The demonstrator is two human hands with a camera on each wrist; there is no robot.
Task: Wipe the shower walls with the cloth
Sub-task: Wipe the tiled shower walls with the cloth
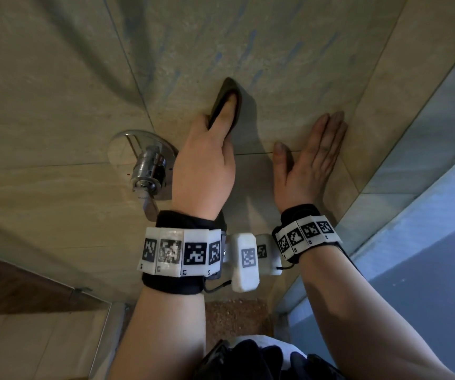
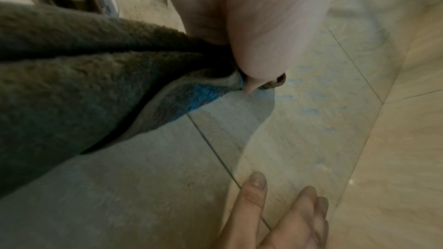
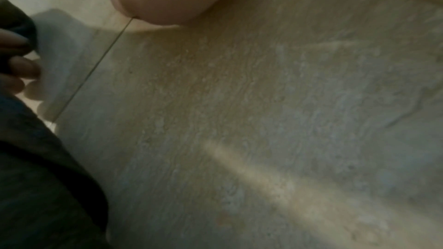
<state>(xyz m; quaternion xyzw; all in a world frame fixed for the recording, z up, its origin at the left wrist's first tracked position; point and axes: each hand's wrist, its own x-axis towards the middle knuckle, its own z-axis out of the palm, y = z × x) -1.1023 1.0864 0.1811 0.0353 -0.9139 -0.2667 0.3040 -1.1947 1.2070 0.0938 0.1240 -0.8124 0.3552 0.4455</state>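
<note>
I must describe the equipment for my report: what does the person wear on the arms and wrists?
Both forearms are bare, no sleeves. Each wrist carries a black fabric band ringed with white blocks printed with black-and-white square codes. The right wrist band looks the same. A thin black cable loops by the left band.

- A chrome shower valve (image 1: 147,165) with a round backplate is mounted on the left; its handle points down.
- A speckled brown floor (image 1: 234,316) shows at the near bottom.
- A blue-grey glass panel (image 1: 426,242) stands on the right.
- A wooden door edge (image 1: 15,283) sits near left.
</note>
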